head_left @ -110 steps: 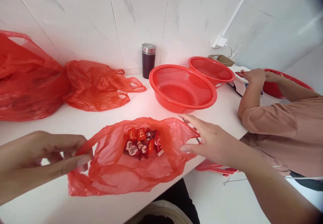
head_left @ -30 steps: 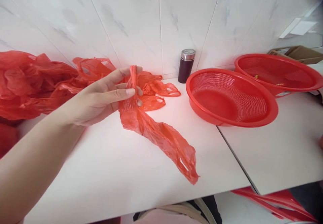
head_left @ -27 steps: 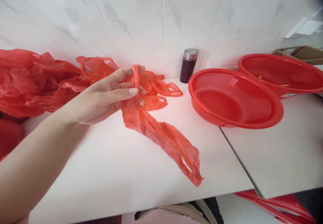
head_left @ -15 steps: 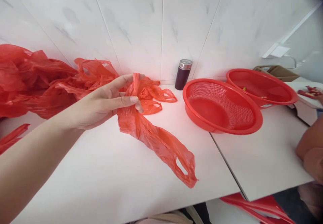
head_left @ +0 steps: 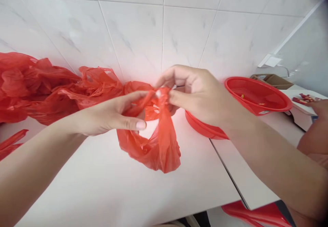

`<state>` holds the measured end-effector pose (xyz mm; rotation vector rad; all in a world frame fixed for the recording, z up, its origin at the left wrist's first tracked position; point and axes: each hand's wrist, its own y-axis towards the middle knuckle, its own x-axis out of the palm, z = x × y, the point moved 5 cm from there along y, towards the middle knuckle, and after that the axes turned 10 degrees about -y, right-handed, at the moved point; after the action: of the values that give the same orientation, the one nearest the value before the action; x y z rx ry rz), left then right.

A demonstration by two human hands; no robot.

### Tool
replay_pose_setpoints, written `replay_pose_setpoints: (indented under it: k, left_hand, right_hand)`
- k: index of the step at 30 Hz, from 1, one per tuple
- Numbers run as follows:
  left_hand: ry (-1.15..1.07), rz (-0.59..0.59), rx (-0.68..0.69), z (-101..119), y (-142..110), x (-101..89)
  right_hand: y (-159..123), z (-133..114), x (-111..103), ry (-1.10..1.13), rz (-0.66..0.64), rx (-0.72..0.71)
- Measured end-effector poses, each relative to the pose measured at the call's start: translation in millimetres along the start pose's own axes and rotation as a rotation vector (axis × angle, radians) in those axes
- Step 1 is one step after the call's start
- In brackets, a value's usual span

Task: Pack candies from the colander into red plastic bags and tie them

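Observation:
A translucent red plastic bag point(head_left: 166, 141) hangs in a loop between my hands, above the white table point(head_left: 102, 186). My left hand point(head_left: 120, 114) grips one end of it between thumb and fingers. Opposite, my right hand point(head_left: 189, 87) pinches the other end, where the handles bunch together. Its fingertips are partly hidden behind the plastic. Behind my hands and to the left lies a heap of crumpled red plastic bags point(head_left: 43, 87) along the wall.
A red perforated basket point(head_left: 202, 126) is half hidden by my right arm. Behind it stands a red basin point(head_left: 258, 94), near a cardboard box point(head_left: 274, 81). Another person's arm point(head_left: 312, 141) reaches in at the right. A red stool point(head_left: 253, 213) shows below the table.
My right hand has come in and taken hold of the bag's hanging handle end, raising it toward my left hand. The bag has gone from dangling to looped.

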<state>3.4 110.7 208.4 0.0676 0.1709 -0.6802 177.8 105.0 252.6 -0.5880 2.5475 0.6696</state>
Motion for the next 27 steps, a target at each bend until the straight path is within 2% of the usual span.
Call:
replay_pose_setpoints:
  k: [3, 5, 8, 13, 16, 20, 22, 25, 27]
  left_hand:
    - [0.014, -0.234, -0.157, -4, 11, 26.5]
    - [-0.014, -0.201, -0.193, -7, 16, 32.6]
    - [-0.125, -0.105, -0.244, -16, 19, 32.1]
    - [-0.273, -0.094, -0.21, -27, 22, 30.5]
    - [-0.266, -0.069, -0.179, -30, 26, 32.2]
    - [-0.207, 0.048, -0.157, -34, 30, 27.5]
    - [-0.189, 0.07, -0.11, -31, 30, 23.1]
    - [-0.025, -0.032, -0.066, -24, 26, 21.5]
    - [0.112, -0.075, -0.069, -22, 21, 20.6]
  right_hand:
    - [13, -5, 18, -0.019, -0.053, -0.034]
    - [16, 3, 24, -0.014, -0.05, -0.031]
    - [11, 27, 22, 0.051, -0.006, -0.011]
    - [-9, 70, 25, 0.146, -0.062, 0.092]
    - [-16, 80, 28, 0.135, 0.042, 0.106]
    - [-26, 73, 33, 0.06, 0.234, 0.088]
    - [-35, 63, 40, 0.039, 0.206, 0.055]
    - [-44, 48, 52, 0.002, 0.052, -0.038]
    - [-43, 49, 50, 0.006, 0.108, -0.071]
